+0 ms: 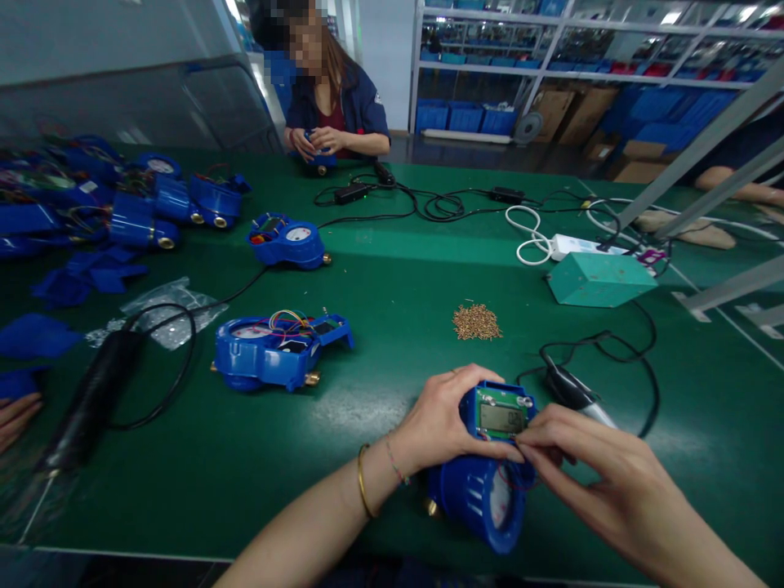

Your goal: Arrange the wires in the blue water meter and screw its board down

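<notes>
A blue water meter (pixel 474 494) with a brass fitting and a round dial lies near the table's front edge. At its top sits a green circuit board with a small display (pixel 502 418). My left hand (pixel 450 416) is wrapped round the blue housing that frames this board, thumb along the lower edge. My right hand (pixel 581 457) pinches at the board's lower right corner; whatever is between its fingertips is too small to make out. Thin red wires run beneath the right fingertips. Beyond the hands lies a pile of small brass screws (pixel 476 322).
An opened blue meter (pixel 263 351) and another meter (pixel 291 243) stand left. Many more (pixel 122 204) are heaped far left. Electric screwdrivers (pixel 91 400) (pixel 572 388) trail cables. A green box (pixel 600 279) sits right. A co-worker (pixel 334 106) handles a meter opposite; another person's hand (pixel 18 418) shows left.
</notes>
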Demonstrator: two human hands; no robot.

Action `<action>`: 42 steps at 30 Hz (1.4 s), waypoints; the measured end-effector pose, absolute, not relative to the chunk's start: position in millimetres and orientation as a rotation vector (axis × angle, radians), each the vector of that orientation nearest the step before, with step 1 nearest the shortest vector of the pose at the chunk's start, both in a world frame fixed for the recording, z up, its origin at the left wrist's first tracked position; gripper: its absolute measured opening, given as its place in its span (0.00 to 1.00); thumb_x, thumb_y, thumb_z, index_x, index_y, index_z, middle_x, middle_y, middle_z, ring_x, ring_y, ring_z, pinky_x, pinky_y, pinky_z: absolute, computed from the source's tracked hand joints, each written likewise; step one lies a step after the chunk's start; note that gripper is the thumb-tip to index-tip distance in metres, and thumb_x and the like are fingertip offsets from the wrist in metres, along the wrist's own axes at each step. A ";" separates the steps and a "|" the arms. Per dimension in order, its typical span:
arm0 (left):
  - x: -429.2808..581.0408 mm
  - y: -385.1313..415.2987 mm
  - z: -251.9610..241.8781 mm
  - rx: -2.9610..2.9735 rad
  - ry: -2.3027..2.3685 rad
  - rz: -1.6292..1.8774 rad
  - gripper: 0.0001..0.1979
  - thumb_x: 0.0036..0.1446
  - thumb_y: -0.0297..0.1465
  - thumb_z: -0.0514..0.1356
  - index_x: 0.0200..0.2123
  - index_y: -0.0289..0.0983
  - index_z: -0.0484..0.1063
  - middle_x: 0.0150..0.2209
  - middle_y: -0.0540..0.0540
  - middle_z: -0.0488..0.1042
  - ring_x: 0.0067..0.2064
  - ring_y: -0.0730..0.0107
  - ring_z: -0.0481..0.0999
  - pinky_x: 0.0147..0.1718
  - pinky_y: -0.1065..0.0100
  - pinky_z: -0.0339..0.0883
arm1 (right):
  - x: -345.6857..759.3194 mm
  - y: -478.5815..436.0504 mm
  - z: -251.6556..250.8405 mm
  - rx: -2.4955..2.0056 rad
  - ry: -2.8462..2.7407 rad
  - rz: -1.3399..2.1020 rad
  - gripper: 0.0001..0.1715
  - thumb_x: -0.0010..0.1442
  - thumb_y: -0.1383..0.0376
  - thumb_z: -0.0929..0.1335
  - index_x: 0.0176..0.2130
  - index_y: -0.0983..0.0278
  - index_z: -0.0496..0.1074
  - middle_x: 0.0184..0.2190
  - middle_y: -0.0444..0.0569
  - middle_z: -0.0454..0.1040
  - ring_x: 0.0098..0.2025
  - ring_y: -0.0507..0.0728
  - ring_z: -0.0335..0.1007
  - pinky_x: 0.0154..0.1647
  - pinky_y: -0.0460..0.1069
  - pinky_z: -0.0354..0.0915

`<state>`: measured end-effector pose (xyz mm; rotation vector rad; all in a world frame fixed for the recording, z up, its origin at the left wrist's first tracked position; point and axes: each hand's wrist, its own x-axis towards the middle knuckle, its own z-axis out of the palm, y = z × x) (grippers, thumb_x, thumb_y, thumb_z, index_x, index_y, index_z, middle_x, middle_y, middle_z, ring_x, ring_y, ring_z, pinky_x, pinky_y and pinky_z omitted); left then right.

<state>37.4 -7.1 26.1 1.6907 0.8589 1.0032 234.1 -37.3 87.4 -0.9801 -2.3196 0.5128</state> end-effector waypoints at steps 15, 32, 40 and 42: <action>35.8 -3.7 26.5 1.683 0.859 1.031 0.33 0.41 0.46 0.74 0.49 0.39 0.73 0.44 0.45 0.80 0.45 0.61 0.79 0.46 0.64 0.71 | 233.0 -39.7 81.5 -0.953 -2.248 0.432 0.09 0.62 0.73 0.67 0.41 0.63 0.75 0.32 0.48 0.76 0.33 0.52 0.76 0.32 0.43 0.72; 33.2 -0.3 22.6 1.528 0.841 0.960 0.32 0.39 0.41 0.76 0.48 0.37 0.73 0.44 0.44 0.79 0.45 0.59 0.78 0.45 0.63 0.70 | 234.8 -40.7 63.0 -0.946 -2.476 0.174 0.08 0.66 0.74 0.64 0.45 0.66 0.68 0.37 0.50 0.73 0.39 0.54 0.72 0.41 0.48 0.71; 31.6 4.5 19.3 1.461 0.751 0.896 0.29 0.43 0.40 0.74 0.47 0.36 0.71 0.40 0.44 0.78 0.41 0.63 0.76 0.39 0.66 0.68 | 227.4 -45.0 61.2 -0.949 -2.415 0.180 0.06 0.67 0.74 0.63 0.43 0.66 0.68 0.35 0.50 0.70 0.37 0.54 0.69 0.39 0.48 0.68; 31.6 5.7 20.6 1.466 0.770 0.896 0.28 0.42 0.40 0.74 0.45 0.36 0.72 0.39 0.45 0.77 0.39 0.64 0.75 0.38 0.67 0.67 | 224.8 -44.6 62.0 -0.941 -2.387 0.186 0.06 0.68 0.74 0.63 0.42 0.66 0.68 0.34 0.50 0.70 0.37 0.54 0.68 0.40 0.47 0.67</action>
